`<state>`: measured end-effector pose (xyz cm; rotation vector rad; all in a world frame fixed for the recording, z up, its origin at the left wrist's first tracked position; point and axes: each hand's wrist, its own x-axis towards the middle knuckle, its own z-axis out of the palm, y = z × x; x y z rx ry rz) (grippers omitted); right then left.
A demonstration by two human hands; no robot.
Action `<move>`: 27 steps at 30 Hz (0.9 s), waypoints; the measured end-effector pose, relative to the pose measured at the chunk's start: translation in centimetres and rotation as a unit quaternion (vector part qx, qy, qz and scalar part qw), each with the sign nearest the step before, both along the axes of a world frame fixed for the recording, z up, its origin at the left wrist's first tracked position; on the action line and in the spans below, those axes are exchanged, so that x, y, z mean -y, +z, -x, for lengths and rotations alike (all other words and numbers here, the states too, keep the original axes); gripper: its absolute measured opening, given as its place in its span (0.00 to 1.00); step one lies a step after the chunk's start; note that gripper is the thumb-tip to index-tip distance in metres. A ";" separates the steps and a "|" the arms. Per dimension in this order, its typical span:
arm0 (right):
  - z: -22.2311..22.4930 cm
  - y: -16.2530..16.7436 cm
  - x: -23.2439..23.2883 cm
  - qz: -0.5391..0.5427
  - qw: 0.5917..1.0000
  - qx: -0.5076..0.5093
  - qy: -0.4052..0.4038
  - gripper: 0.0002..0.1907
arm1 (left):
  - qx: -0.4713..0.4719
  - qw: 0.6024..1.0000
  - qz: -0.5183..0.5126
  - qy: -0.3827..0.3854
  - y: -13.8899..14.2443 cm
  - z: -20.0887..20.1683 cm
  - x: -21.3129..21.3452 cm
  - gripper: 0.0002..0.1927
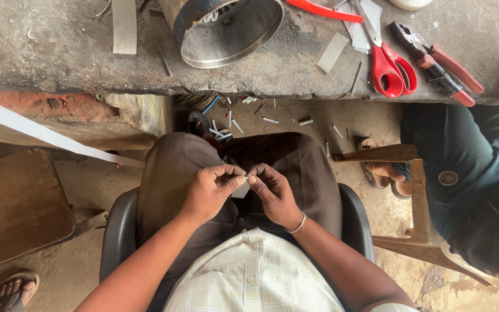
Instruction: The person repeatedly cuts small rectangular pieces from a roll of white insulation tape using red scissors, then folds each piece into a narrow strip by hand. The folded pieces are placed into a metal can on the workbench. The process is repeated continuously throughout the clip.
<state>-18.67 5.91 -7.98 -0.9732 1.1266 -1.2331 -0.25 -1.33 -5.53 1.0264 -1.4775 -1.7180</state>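
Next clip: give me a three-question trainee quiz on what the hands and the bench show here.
1. True or false: both hands pinch one small pale strip over the lap.
2. Which tool lies nearest the pliers? A) red-handled scissors B) hammer C) file
3. Fill in: the metal cylinder lies on its ____ on the stone bench.

Key: 1 true; 2 A; 3 side. Left hand, right hand.

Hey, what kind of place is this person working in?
Probably a small, rough repair workshop. A worn concrete bench holds red-handled scissors, pliers and a steel cylinder, and offcuts litter the dirt floor. Both hands pinch a small pale strip.
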 end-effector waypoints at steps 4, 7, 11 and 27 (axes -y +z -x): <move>0.2 -0.1 0.1 -0.006 1.000 0.009 0.004 0.08 | 0.040 0.999 0.034 0.007 0.5 -0.1 -0.1 0.06; 0.1 -0.3 0.3 -0.025 0.999 -0.010 -0.035 0.08 | 0.068 0.976 0.202 0.045 1.3 0.0 -0.3 0.06; -0.1 -0.4 0.2 -0.016 0.999 -0.006 -0.043 0.08 | 0.074 0.977 0.197 0.045 2.2 0.1 -0.4 0.07; 0.4 -0.2 0.2 -0.055 0.997 0.054 -0.004 0.09 | -0.045 0.996 -0.063 -0.037 -0.8 -0.4 0.4 0.07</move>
